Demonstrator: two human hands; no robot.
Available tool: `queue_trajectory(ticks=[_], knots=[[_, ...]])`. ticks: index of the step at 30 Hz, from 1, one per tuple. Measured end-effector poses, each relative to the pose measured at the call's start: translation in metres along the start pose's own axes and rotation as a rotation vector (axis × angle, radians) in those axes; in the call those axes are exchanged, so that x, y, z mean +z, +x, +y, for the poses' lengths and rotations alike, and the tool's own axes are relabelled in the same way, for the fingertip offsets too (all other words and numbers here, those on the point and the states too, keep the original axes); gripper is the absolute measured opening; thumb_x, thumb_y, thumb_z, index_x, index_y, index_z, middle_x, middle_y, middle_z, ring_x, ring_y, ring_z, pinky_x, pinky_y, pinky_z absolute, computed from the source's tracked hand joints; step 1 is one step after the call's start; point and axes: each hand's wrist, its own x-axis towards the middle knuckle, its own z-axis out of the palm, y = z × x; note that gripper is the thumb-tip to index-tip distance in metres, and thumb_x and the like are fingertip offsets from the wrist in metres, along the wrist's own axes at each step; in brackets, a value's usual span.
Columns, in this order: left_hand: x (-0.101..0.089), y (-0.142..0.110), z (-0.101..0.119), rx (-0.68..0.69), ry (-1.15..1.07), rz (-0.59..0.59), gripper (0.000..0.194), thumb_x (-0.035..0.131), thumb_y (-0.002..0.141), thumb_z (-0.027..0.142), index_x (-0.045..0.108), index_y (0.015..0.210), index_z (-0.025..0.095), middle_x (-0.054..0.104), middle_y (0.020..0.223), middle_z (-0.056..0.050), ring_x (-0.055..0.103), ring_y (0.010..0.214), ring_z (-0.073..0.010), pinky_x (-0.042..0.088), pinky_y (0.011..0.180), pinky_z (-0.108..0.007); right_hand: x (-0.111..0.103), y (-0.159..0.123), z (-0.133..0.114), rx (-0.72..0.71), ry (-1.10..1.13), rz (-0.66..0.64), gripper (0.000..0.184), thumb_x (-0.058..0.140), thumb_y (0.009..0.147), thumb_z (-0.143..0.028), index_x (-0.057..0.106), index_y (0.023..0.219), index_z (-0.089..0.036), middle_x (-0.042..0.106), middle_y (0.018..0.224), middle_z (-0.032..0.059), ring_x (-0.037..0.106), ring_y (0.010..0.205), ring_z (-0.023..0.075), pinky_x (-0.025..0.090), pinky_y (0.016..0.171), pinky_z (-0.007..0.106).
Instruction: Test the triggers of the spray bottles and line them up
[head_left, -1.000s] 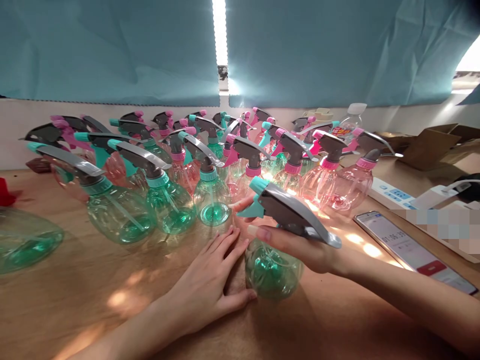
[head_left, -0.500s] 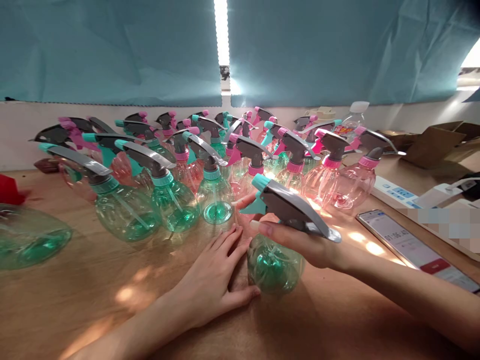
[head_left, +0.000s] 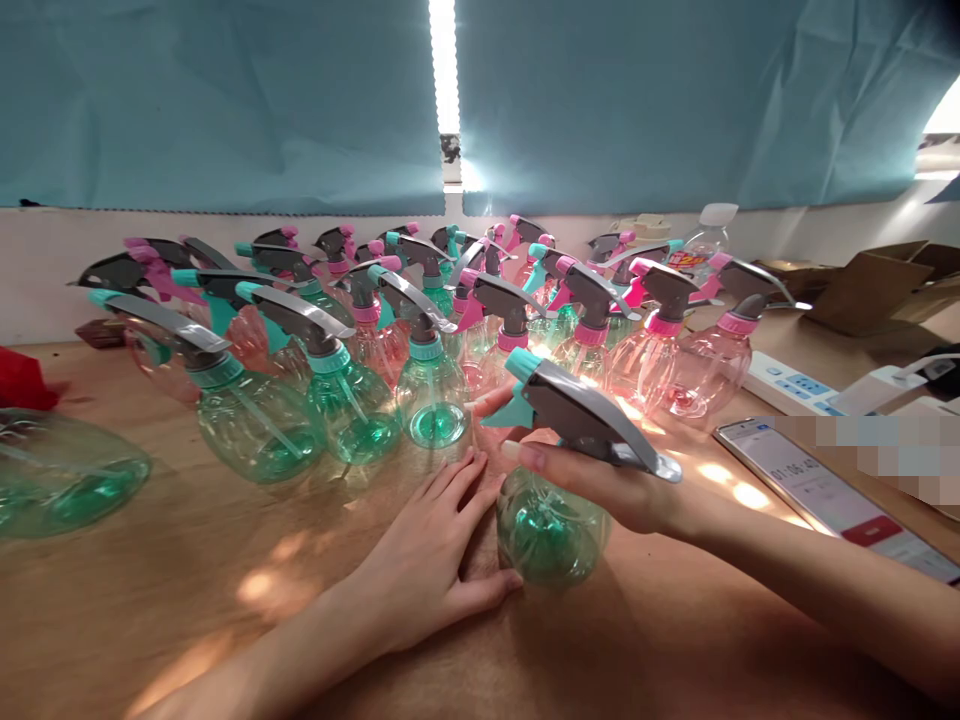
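Observation:
My right hand (head_left: 600, 480) is wrapped round the neck of a green spray bottle (head_left: 555, 535), whose grey head and teal nozzle tilt up to the left. Flat on the wooden table lies my left hand (head_left: 439, 540), fingers spread, its thumb tip close by that bottle's base. Just beyond its fingertips stands another green spray bottle (head_left: 433, 405), with two more green ones in line to its left. Behind them crowd several pink spray bottles (head_left: 645, 360) and green ones, partly hiding one another.
A phone (head_left: 825, 495) showing a timer lies at the right, beside a white power strip (head_left: 795, 385) with a plug. Farther back are a cardboard box (head_left: 874, 285) and a clear bottle (head_left: 709, 235). At the left edge are a green bottle (head_left: 67, 475) and something red (head_left: 26, 380).
Both hands and the held spray bottle stay almost as they were. The things on the left sit slightly farther right in the picture, as if the view turned a little.

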Motion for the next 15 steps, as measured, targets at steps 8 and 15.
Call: queue_trajectory(ticks=[8,15], knots=[[-0.0014,0.0001,0.0021,0.010,-0.016,0.019,0.081,0.064,0.085,0.056,0.037,0.148,0.013,0.030,0.156,-0.020,0.027,0.143,-0.0386,0.027,0.117,-0.055,0.0014,0.0024,-0.0035,-0.027,0.029,-0.004,0.010,0.060,0.083,-0.017,0.066,0.077,-0.021,0.067,0.090,0.0014,0.069,0.080,0.0147,0.056,0.069,0.025],[0.0000,-0.0012,0.0010,0.004,-0.017,0.016,0.082,0.063,0.085,0.056,0.036,0.149,0.013,0.033,0.154,-0.021,0.028,0.143,-0.0382,0.029,0.115,-0.055,0.0040,0.0026,0.0006,-0.031,0.115,-0.015,0.014,0.062,0.083,-0.016,0.067,0.094,-0.023,0.065,0.120,0.0034,0.069,0.094,0.0150,0.058,0.082,0.027]])
